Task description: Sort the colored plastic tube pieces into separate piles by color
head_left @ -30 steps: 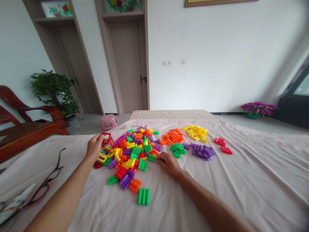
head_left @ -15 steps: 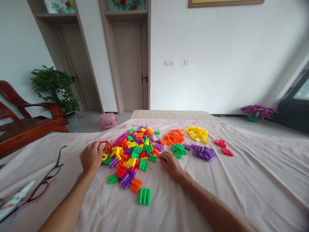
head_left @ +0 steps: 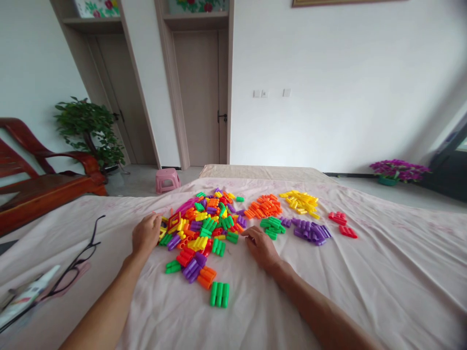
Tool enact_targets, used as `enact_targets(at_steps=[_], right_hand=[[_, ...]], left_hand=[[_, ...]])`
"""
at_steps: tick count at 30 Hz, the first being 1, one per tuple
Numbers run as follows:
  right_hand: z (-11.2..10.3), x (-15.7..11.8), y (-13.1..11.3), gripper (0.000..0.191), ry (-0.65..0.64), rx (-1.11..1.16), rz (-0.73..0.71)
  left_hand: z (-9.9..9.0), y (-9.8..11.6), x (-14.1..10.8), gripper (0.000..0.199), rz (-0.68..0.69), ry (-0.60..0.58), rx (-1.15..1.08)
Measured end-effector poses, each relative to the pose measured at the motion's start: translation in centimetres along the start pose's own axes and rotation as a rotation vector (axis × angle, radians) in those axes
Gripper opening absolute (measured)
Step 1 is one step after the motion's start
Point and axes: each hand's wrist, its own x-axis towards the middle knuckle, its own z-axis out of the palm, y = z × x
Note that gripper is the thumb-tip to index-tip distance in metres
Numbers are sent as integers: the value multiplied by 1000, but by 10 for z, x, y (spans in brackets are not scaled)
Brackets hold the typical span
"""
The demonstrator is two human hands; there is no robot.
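At the left edge of a mixed pile of plastic building blocks point(head_left: 208, 227), my left hand point(head_left: 145, 235) is closed, its fingertips partly hidden. Just beyond those fingers a red square frame piece point(head_left: 174, 221) rests tilted on the pile, and a yellow piece point(head_left: 162, 231) lies right beside them. My right hand point(head_left: 261, 246) rests on the cloth at the pile's right side, fingers bent and the index finger stretched out. Its fingertip is close to a green block point(head_left: 232, 237); nothing shows in this hand.
Sorted by colour to the right are orange blocks point(head_left: 263, 206), green blocks point(head_left: 272, 226), yellow blocks point(head_left: 299, 201), purple blocks point(head_left: 311, 231) and red blocks point(head_left: 348, 231). Eyeglasses point(head_left: 76, 269) and a white tube point(head_left: 31, 295) lie on the wrinkled tablecloth point(head_left: 292, 311) at left.
The red frame piece, earlier at my left fingertips, now lies farther right on the pile. My left hand has shifted slightly right. My right hand has barely moved; the view has turned a little.
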Motion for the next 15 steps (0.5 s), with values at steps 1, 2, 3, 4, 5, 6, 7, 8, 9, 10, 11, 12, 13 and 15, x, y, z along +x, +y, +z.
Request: enact_targets(at_steps=[1,2,3,4,5,6,7,8,9,10,11,12,13,15], right_hand=[[0,0,0,32,-1,-7,6],[0,0,0,32,0,-17,15],[0,0,0,32,1,-28,24],[0,0,-1,31,1,-40,31],[0,0,-3,30,-4,-52,35],[0,0,-4,28,-14,-67,34],[-1,-1,-7,25,-24,-86,27],[-1,-1,-9,24,-36,-110,16],[-1,-1,-12,24,-50,-142,0],[-1,-2,-15,24,-67,-178,-19],[-2,-1,-17,24,-84,-219,-38],[-2,-1,-19,24,-103,-260,-53],[-2,0,-21,23,-124,-299,-63],[-1,4,-24,24,-164,-364,-67]], left_hand=[[-2,-2,0,54,-41,24,-13],[-4,-5,-1,56,-88,49,-21],[-7,-9,-1,59,-139,71,-24],[-9,-13,-2,60,-189,90,-21],[-11,-18,-3,61,-238,103,-15],[-12,-23,-3,61,-281,106,-8],[-13,-27,-4,61,-316,99,-2],[-12,-32,-5,61,-341,79,2],[-11,-36,-7,61,-360,50,6],[-10,-39,-8,62,-373,16,10],[-8,-42,-9,63,-379,-16,15],[-6,-43,-9,64,-380,-43,19],[-4,-44,-10,64,-379,-64,24],[-2,-45,-10,65,-372,-85,33]])
